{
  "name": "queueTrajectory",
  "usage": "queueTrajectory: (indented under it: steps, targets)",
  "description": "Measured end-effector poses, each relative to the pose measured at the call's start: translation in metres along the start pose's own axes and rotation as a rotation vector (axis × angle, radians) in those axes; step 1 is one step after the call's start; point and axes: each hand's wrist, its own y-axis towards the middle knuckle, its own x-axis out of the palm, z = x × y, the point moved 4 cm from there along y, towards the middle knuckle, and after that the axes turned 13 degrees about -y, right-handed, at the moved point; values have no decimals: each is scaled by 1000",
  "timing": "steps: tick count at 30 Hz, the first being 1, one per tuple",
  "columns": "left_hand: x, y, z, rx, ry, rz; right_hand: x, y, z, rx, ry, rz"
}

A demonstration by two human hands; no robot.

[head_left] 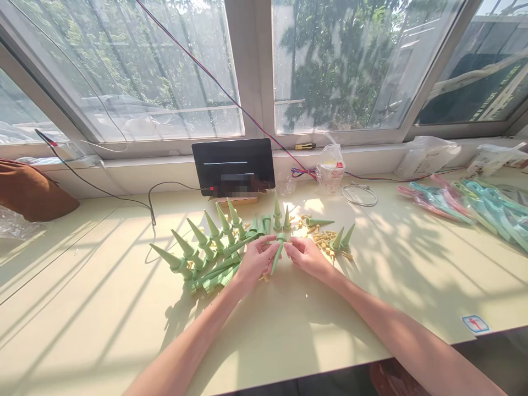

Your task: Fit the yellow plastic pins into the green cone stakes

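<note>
A green plastic cone-shaped spike [277, 260] is tilted point-down between my hands, its wide collar at the top. My left hand [256, 258] pinches this spike between thumb and fingers. Close against the collar's right side, my right hand [306, 255] has its fingertips pressed together; whatever they hold is too small or hidden. Several more green spikes [201, 236] stand point-up in a slanting row to the left. Beside them, green pieces [218, 273] lie in a pile partly behind my left hand. Small yellow plastic pegs [324, 240] are scattered past my right hand.
A dark tablet [233, 165] leans near the window ledge. Behind the pegs are a plastic-wrapped cup [331, 168] and a coiled cable [358, 194]. Pastel plastic items [490, 206] lie far right, a brown bag [35, 190] far left. The table's front edge runs below my forearms.
</note>
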Motion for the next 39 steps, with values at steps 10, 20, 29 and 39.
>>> queueTrajectory:
  steps: [10, 20, 29, 39]
  targets:
    - [8, -3, 2, -28, 10, -237, 0, -3, -8, -89, -71, 79]
    - [8, -2, 1, -21, 27, -229, 0, -6, -10, -66, -160, 75]
    - [7, -2, 0, -15, 53, -230, 0, -5, -8, -92, -198, 114]
    - [6, -3, -1, 22, 95, -207, -2, -7, -9, -127, -216, 164]
